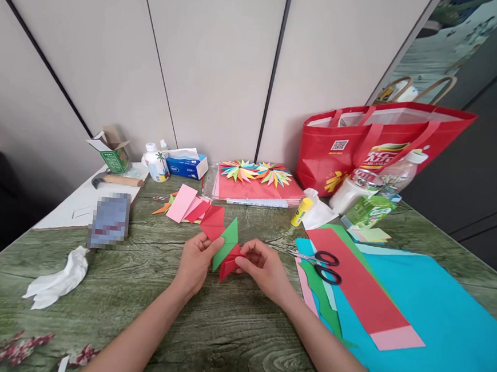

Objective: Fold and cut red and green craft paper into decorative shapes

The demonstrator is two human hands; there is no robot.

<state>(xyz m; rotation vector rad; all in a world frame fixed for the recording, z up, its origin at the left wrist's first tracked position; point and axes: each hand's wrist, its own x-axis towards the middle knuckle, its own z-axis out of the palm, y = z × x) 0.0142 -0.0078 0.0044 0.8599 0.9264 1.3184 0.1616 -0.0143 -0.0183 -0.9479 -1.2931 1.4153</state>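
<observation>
My left hand point(197, 260) pinches a green folded paper piece point(227, 243) between thumb and fingers. In my right hand point(264, 268) a red folded paper piece point(228, 264) is pinched at its edge. The two pieces meet and overlap; whether one is tucked into the other I cannot tell. Just beyond my left hand lies another red folded paper point(213, 222). Behind it are pink and red paper rectangles point(182, 202) and small orange and green folded pieces point(163, 206). To the right of my right hand, black-handled scissors point(327, 266) rest on coloured paper.
Large blue paper point(440, 316) and a red strip point(361, 281) cover the right side. A glue stick point(301, 212) stands near a red bag point(363, 143). Multicoloured paper stars point(256, 173) lie at the back. At left are a hammer point(117, 181), a tissue box point(186, 166) and crumpled tissue point(58, 279).
</observation>
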